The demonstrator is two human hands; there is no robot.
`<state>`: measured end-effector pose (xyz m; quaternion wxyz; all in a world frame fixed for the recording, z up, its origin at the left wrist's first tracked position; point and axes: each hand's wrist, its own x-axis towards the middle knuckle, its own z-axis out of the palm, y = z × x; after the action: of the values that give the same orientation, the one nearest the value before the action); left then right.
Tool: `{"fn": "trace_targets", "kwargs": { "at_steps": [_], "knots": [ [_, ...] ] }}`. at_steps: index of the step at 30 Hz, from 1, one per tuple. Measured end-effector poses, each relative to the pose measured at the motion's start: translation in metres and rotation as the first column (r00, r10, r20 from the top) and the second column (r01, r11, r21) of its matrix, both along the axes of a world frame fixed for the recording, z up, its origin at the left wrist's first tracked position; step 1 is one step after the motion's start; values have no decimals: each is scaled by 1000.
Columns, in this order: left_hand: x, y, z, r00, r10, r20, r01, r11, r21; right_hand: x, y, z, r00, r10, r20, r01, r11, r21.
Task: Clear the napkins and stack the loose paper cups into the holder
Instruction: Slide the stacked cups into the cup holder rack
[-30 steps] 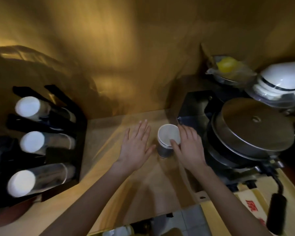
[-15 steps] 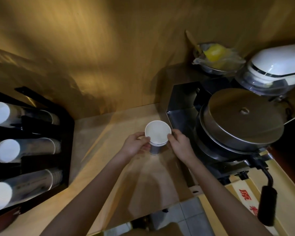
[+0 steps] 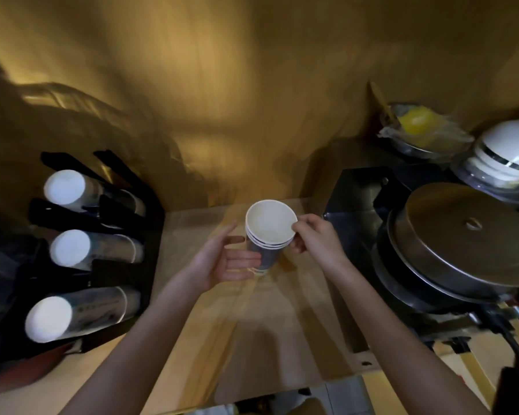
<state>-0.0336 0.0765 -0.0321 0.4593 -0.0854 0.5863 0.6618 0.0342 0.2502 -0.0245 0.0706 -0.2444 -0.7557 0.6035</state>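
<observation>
A small stack of nested paper cups (image 3: 268,235), white inside with a dark printed wall, is lifted above the wooden counter (image 3: 282,324) and tilted toward me. My right hand (image 3: 315,241) pinches the stack at its rim and right side. My left hand (image 3: 225,259) is palm-up with fingers spread, touching the lower left of the stack. The black cup holder (image 3: 102,265) stands at the left with three rows of cups lying sideways, white bottoms facing me. No napkins are visible.
A round steel-lidded cooker (image 3: 462,241) with a black handle (image 3: 513,384) fills the right side. Behind it sit a white domed appliance (image 3: 510,157) and a bowl with something yellow under plastic wrap (image 3: 420,124). A wooden wall rises behind the counter.
The cup stack has been raised off the counter and tilted. My left hand has let go of its side and opened beneath it; my right hand still holds the rim.
</observation>
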Motion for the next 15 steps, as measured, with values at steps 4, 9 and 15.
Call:
{"fn": "trace_targets", "kwargs": {
  "at_steps": [4, 9, 15],
  "knots": [
    [-8, -47, 21, 992, 29, 123, -40, 995, 87, -15, -39, 25, 980, 110, -166, -118, 992, -40],
    [-10, -105, 43, 990, 26, 139, -63, 961, 268, -25, -89, 29, 884, 313, -348, -308, 949, 71],
    [-7, -149, 61, 986, 161, 36, -162, 900, 404, -33, -136, 28, 770, 515, -377, -435, 856, 281]
  ]
}}
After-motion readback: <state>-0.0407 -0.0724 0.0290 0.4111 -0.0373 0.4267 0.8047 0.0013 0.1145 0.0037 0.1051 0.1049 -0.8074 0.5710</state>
